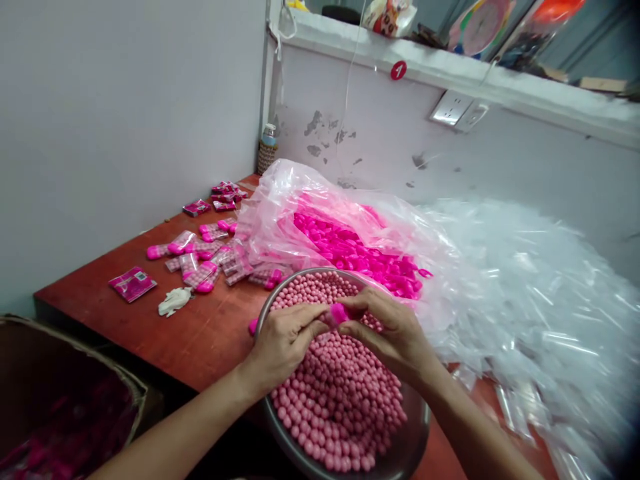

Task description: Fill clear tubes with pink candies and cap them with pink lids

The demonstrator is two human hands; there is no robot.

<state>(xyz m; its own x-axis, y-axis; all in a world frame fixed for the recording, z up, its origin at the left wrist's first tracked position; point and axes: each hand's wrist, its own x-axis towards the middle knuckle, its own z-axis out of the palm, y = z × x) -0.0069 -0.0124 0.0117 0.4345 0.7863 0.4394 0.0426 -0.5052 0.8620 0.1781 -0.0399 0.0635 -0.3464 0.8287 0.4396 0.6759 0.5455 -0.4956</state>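
Note:
Above a round dark bowl (419, 433) of pink beads (335, 400), my two hands meet. My left hand (280, 341) is closed around a small clear tube (327, 319), largely covered by the fingers; its contents are hard to make out. At the tube's right end is a bright pink cap (340, 313), pinched by the fingers of my right hand (393, 328). Behind the bowl lies an open plastic bag (280, 200) full of pink caps (350, 250). To the left, several bead-filled tubes with pink caps (203, 273) lie in a loose pile.
On the red table (210, 343) are pink printed packets (133, 284) and a crumpled white scrap (175, 301). A large heap of clear tubes (530, 280) covers the right side. A cardboard box (135, 393) with pink contents stands lower left. A bottle (269, 135) stands in the corner.

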